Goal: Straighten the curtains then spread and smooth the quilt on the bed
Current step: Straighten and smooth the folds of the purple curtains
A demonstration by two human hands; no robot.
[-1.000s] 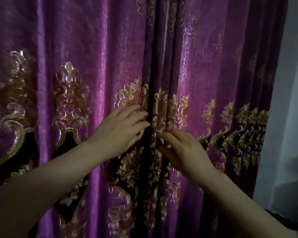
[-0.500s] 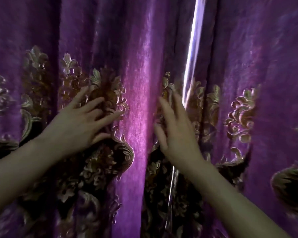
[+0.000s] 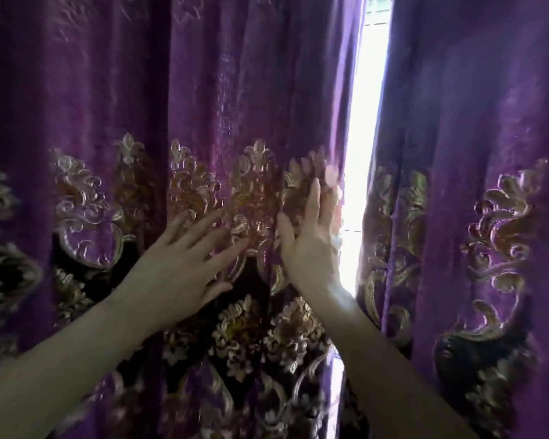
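Your view is filled edge to edge by the purple curtains, so their tops and hems are cut off and neither the bed nor the quilt shows anywhere. The fingertips of your right hand (image 3: 311,245) are smeared with motion blur and washed out by glare, so you cannot make out exactly where they end against the cloth. Through the bright gap (image 3: 363,153) between the panels only white light shows, with a hint of something greenish at the very top that is too small to tell. Your left hand (image 3: 179,267) lies open, fingers spread, flat against the gold embroidery of the left curtain panel (image 3: 203,90). Your right hand is open too, fingers up and together, pressed on that same panel's free edge just beside the gap. The right curtain panel (image 3: 476,137) hangs apart from both hands, across the gap.
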